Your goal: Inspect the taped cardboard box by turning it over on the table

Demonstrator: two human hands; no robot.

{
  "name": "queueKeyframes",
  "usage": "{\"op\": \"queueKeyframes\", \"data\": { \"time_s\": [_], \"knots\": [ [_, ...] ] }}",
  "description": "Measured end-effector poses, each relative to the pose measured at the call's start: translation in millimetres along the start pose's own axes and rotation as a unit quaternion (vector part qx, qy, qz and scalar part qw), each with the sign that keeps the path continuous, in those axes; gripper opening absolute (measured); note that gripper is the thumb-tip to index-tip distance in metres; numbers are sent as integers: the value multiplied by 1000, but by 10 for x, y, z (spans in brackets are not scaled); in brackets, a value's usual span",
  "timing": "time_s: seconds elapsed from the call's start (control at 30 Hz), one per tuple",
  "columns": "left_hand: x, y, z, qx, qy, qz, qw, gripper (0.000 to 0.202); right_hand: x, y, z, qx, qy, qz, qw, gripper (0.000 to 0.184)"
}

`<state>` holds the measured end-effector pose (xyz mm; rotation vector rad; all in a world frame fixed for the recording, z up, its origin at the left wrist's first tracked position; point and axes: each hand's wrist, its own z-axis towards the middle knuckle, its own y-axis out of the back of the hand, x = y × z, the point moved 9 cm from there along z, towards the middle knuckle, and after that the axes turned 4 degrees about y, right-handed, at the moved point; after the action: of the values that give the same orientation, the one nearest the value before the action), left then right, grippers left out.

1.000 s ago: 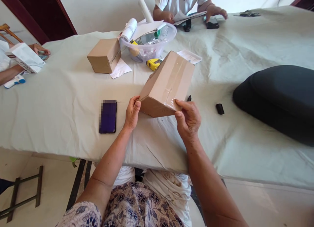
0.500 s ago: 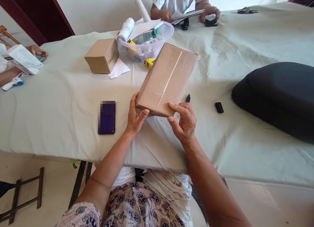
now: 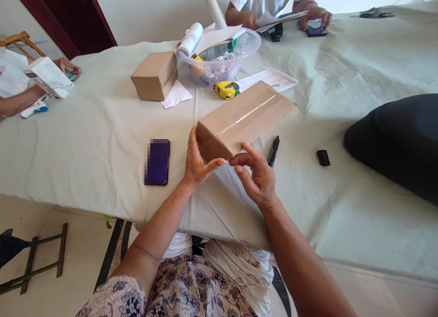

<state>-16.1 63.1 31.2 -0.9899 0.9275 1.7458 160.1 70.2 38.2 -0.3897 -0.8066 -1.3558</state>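
A brown cardboard box (image 3: 246, 116) with a strip of clear tape along its top lies at a slant in front of me. My left hand (image 3: 198, 164) holds its near left corner, fingers along the side and thumb stretched across the near end. At the near right corner is my right hand (image 3: 256, 175), open, its fingers apart and the fingertips at the box's edge. Whether the near end is lifted off the cloth, I cannot tell. A black marker pen (image 3: 273, 151) lies just right of the box, and a dark purple phone (image 3: 159, 162) left of my left hand.
Beyond the box are a yellow tape measure (image 3: 226, 90), a smaller carton (image 3: 150, 77) and a plastic basin (image 3: 219, 68) of papers and bottles. A black cap-like piece (image 3: 323, 158) and a large black object (image 3: 400, 143) are to the right. Two people sit at the table.
The box has turned clockwise and come down, uncovering the tape measure, a sheet of paper and the marker pen. My right hand's fingers have loosened from its near edge. The view has shifted left.
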Motion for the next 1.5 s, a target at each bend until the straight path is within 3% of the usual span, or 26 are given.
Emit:
{"op": "queueKeyframes", "data": {
  "time_s": [0.17, 0.3, 0.4, 0.53, 0.67, 0.73, 0.83, 0.93, 1.03, 1.1, 1.23, 1.5],
  "knots": [
    [-86, -120, -33, 13, -72, 103, 992, 134, -26, 9, 8, -21, 8, 23, 999, 40],
    [-104, -152, -74, -14, -99, 160, 982, 128, 9, 101, -1, -82, 37, -1, 996, 42],
    [-148, -172, -102, -21, -128, 171, 977, 124, -22, 161, -19, -125, 14, -27, 992, 44],
    [-204, -158, -118, -34, -154, 169, 973, 119, -33, 157, -24, -121, -8, -32, 992, 39],
    [-178, -119, -77, -18, -137, 178, 974, 118, -135, 218, -22, -125, -50, -46, 990, 63],
    [-176, -88, -48, -1, -141, 180, 973, 115, -219, 342, -25, -163, -71, -52, 983, 76],
    [-214, -34, -16, 26, -168, 163, 972, 110, -301, 646, -53, -258, -78, -79, 960, 80],
    [-232, 26, 14, 45, -164, 122, 978, 106, -311, 972, -120, -349, -77, -139, 923, 66],
    [-198, 85, 44, 56, -117, 70, 989, 104, -348, 1189, -202, -402, -99, -171, 894, 46],
    [-171, 117, 56, 63, -88, 38, 993, 103, -432, 1232, -232, -408, -124, -138, 894, 39],
    [-74, 215, 97, 42, -38, -30, 998, 94, -514, 1107, -175, -361, -125, -59, 922, 44],
    [108, 282, 145, -46, 37, -122, 991, 73, -453, 934, -106, -301, -109, -89, 943, 37]
  ]
}}
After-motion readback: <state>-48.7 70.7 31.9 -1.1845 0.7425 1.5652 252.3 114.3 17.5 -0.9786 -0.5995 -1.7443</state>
